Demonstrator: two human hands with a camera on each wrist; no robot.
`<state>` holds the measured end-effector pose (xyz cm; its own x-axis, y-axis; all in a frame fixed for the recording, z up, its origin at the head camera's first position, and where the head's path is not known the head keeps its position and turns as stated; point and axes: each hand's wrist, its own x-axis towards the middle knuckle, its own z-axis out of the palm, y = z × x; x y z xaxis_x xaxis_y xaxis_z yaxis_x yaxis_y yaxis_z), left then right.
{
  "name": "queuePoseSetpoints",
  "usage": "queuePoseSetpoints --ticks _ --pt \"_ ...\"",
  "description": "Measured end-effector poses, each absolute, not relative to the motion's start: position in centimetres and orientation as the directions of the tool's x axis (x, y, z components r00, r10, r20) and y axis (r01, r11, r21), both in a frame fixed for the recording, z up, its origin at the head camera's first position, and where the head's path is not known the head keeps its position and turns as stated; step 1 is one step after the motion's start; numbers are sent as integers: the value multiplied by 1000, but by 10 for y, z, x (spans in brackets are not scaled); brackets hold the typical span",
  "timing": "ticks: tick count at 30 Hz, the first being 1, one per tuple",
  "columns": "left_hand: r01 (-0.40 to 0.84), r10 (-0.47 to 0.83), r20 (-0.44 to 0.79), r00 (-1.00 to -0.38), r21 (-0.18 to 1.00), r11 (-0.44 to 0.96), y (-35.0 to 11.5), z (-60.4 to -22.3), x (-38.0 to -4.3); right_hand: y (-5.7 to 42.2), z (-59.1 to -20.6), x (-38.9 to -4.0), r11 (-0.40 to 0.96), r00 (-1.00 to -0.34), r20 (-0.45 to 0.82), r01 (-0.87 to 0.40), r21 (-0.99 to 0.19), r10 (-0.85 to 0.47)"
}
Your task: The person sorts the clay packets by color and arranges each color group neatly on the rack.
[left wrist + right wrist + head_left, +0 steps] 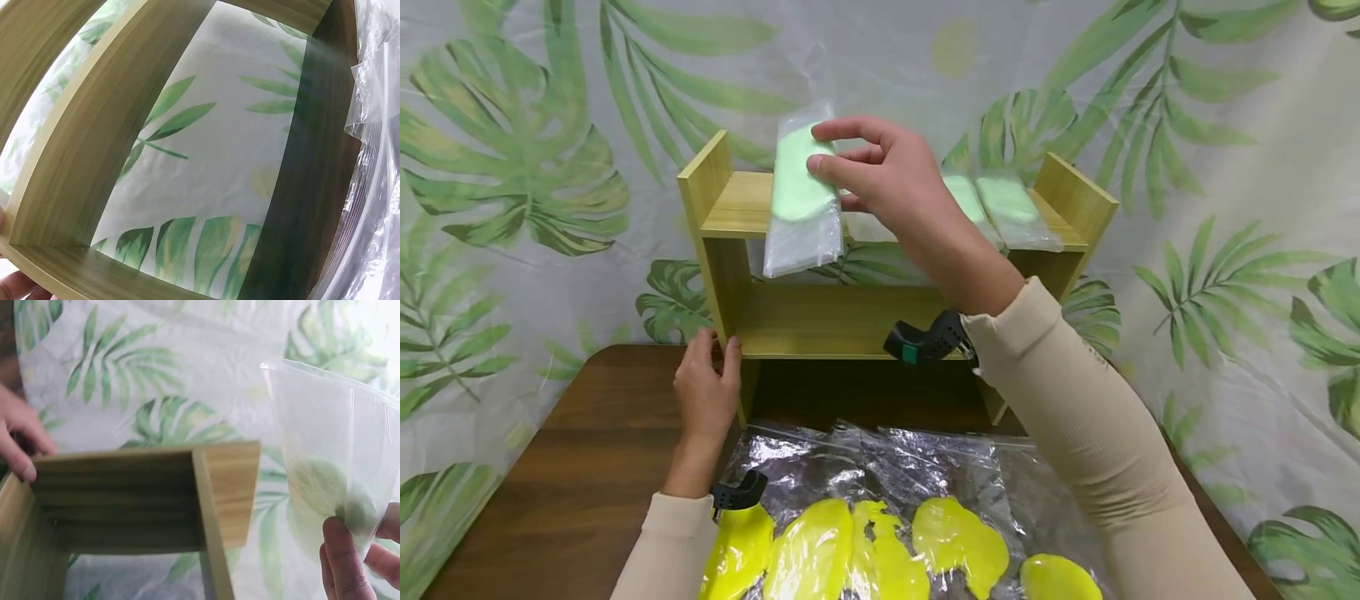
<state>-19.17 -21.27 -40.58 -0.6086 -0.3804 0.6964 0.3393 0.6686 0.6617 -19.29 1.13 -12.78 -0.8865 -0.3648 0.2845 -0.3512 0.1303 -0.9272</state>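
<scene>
My right hand [887,171] pinches a clear plastic bag [805,187] of pale green slime-like material between thumb and fingers. It holds the bag above the left part of the wooden shelf's [835,321] top board; in the right wrist view the bag [312,437] hangs beside the thumb. My left hand [707,387] grips the shelf's left side panel near the middle board, thumb at the front edge. Two more pale green bags [1007,200] lie at the right of the top board, partly behind my right arm.
Several clear bags with flat yellow slime-like pieces [962,542] lie overlapping on the dark wooden table [572,467] before the shelf. A leaf-patterned cloth [550,167] hangs behind. The shelf has raised end panels [1078,196].
</scene>
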Motion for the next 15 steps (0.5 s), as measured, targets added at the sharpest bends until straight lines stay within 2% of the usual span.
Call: queuePoseSetpoints --ticks 7,15 --pt "330 -374 694 -615 658 677 -207 -410 -193 -7 -125 -232 181 -915 196 -272 -945 -353" --pt "317 -380 676 -632 673 668 -204 -409 -194 -26 -123 -258 230 -928 117 -208 -951 -355"
